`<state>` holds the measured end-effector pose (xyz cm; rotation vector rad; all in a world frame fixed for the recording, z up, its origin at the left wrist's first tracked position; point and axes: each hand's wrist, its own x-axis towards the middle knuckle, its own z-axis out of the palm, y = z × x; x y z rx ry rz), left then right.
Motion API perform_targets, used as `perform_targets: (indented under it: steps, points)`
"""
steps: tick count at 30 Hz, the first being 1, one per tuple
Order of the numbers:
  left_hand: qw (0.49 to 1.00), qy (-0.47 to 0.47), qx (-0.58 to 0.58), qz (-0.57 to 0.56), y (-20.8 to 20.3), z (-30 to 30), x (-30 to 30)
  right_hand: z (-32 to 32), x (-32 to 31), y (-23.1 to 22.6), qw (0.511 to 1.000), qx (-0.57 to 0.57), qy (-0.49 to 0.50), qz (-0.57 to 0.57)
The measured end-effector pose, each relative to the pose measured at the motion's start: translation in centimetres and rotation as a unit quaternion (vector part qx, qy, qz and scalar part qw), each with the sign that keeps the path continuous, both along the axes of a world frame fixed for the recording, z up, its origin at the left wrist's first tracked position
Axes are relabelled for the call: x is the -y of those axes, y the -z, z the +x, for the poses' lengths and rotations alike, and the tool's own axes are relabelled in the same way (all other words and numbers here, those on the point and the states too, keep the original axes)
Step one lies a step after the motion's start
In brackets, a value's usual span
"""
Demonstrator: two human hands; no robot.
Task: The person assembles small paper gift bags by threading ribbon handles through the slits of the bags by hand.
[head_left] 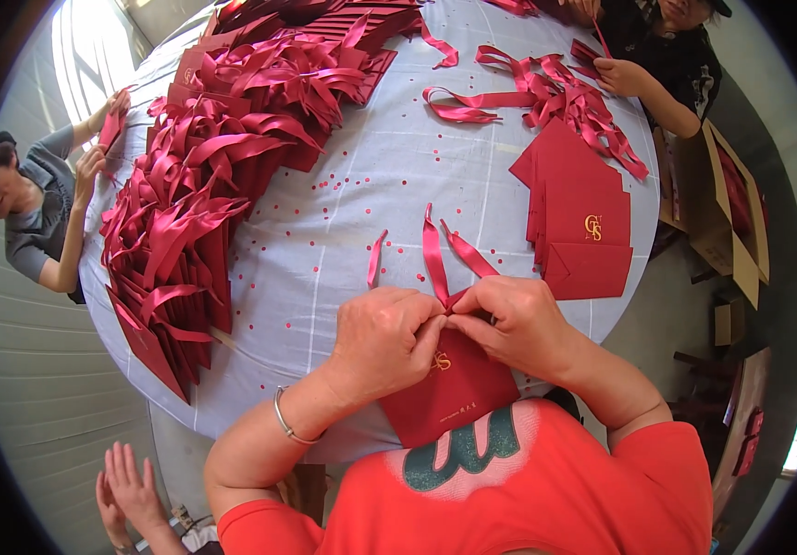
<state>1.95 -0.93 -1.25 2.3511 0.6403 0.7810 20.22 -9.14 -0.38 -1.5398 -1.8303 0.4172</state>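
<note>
Flat in front of me, at the table's near edge, lies a dark red paper bag (449, 398) with gold print. My left hand (382, 335) and my right hand (517, 324) meet at its top edge, fingertips pinched together on a glossy red ribbon (432, 254). Loose ribbon ends stick out beyond my knuckles, pointing to the far side. Both hands are closed; the spot where the ribbon meets the bag is mostly covered by my fingers.
Finished-looking red bags with ribbons (176, 222) heap along the left. Flat red bags (583, 217) are stacked at right, loose ribbons (546, 88) beyond. Small red dots dot the white tablecloth (324, 240). Co-workers' hands show at left, far right and lower left. A cardboard box (736, 199) stands at right.
</note>
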Motion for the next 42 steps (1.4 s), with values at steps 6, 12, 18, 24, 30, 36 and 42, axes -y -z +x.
perform_targets:
  steps: [6, 12, 18, 24, 30, 36, 42]
  points:
    - [0.999, -0.003, 0.014, 0.034, -1.0, 0.1, 0.6, 2.1, -0.9, -2.2, 0.983, -0.153, -0.052, -0.082]
    - [0.987, 0.004, 0.002, 0.16, -0.7, 0.1, 1.0, 3.1, -4.9, -4.5, 0.946, -0.025, -0.17, -0.274]
    - [0.958, -0.003, -0.037, 0.283, -1.0, 0.2, 2.1, 2.5, -9.5, -4.9, 0.82, 0.158, -0.299, -0.462]
    - [0.95, -0.025, -0.027, 0.311, -1.1, 0.3, 2.7, 2.8, -11.0, -3.2, 0.725, 0.009, -0.285, -0.627]
    - [0.997, -0.024, -0.014, 0.075, 0.1, 0.1, 1.5, 2.3, -7.4, -2.4, 0.888, -0.038, -0.18, -0.422]
    - [0.999, -0.026, -0.007, 0.044, 0.7, 0.3, 1.2, 3.7, -9.2, -0.3, 0.972, -0.09, -0.01, -0.218]
    - [0.997, -0.024, -0.04, 0.062, 0.9, 0.1, 1.1, 4.0, -11.5, 0.0, 0.974, -0.064, -0.021, -0.215]
